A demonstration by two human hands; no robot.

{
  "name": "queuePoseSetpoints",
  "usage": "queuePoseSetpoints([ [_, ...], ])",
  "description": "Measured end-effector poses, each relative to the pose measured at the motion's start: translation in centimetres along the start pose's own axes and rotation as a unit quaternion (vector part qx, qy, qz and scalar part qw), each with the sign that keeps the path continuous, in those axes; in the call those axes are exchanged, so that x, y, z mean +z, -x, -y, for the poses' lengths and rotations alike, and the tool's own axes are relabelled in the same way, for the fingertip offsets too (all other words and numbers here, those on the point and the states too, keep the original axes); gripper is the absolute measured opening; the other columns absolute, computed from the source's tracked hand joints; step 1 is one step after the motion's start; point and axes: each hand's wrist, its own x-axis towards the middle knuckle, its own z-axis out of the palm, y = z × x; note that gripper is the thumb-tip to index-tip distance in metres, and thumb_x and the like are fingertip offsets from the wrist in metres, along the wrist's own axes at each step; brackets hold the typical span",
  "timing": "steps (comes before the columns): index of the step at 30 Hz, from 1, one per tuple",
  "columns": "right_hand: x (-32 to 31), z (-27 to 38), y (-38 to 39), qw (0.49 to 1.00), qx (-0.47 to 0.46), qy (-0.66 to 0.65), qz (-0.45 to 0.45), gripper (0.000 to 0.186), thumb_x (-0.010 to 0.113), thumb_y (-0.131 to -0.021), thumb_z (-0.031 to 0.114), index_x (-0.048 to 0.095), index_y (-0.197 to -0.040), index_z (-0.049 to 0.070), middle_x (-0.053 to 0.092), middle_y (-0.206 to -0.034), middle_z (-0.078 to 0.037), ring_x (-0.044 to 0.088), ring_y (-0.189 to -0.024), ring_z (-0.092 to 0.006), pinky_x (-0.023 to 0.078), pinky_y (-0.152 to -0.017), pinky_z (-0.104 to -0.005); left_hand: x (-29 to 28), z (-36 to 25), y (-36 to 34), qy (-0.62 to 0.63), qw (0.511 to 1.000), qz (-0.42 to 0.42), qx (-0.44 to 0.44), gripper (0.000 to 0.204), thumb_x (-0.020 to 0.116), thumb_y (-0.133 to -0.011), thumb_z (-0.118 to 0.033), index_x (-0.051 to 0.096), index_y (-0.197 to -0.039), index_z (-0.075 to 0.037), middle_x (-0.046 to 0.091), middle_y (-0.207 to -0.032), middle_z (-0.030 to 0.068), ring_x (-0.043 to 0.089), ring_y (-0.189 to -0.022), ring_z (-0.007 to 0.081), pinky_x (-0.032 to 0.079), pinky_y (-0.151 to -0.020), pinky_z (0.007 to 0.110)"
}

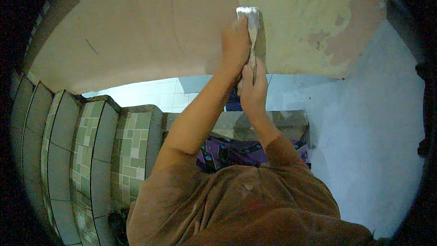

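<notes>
A metal scraper [253, 33] with a broad flat blade is held up against the wall [200, 13], its blade edge pointing away from me. My left hand [235, 42] is closed near the blade, its fingers pressing along the metal. Lower down, my right hand [255, 89] wraps round the handle end, which the fingers mostly hide. The blade lies close to the line where a bare pinkish-beige surface on the left meets yellowish paint on the right.
Tiled steps [129, 150] descend along the left side. A grey ledge [282, 120] runs below my hands, with purple patterned cloth [236, 154] in front of it. To the right stands a pale blue wall [364, 132]. White floor tiles [154, 94] show beneath the wall's lower edge.
</notes>
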Motion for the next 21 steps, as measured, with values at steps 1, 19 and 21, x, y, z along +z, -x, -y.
queuePoseSetpoints([
  [1,0.1,0.0,0.3,1.000,-0.028,-0.004,-0.004,0.030,0.043,-0.099,0.019,0.046,-0.122,0.001,0.045,-0.069,0.003,0.038,-0.049,-0.0029,0.032,-0.041,-0.0201,-0.1,0.1,0.8,0.044,0.997,0.014,-0.065,0.041,0.046,-0.095,-0.031,0.062,-0.085,0.005,0.062,-0.070,0.0204,0.057,-0.063,0.0288,0.043,-0.064,0.042],
  [19,-0.4,-1.5,1.5,0.998,0.033,0.051,-0.017,0.029,0.043,-0.099,0.019,0.045,-0.123,0.002,0.048,-0.074,0.002,0.038,-0.052,-0.0028,0.032,-0.043,-0.0196,0.9,1.6,1.3,0.099,0.994,0.004,-0.044,0.045,0.044,-0.096,-0.036,0.059,-0.076,0.002,0.056,-0.064,0.0130,0.049,-0.057,0.0216,0.039,-0.057,0.040],
  [21,-0.4,-1.4,1.5,0.999,0.029,0.043,-0.013,0.029,0.043,-0.099,0.019,0.045,-0.123,0.002,0.048,-0.075,0.002,0.039,-0.053,-0.0028,0.033,-0.043,-0.0197,1.0,1.4,1.3,0.111,0.993,0.004,-0.039,0.048,0.043,-0.097,-0.039,0.058,-0.073,0.000,0.053,-0.059,0.0082,0.046,-0.053,0.0183,0.037,-0.053,0.040],
])
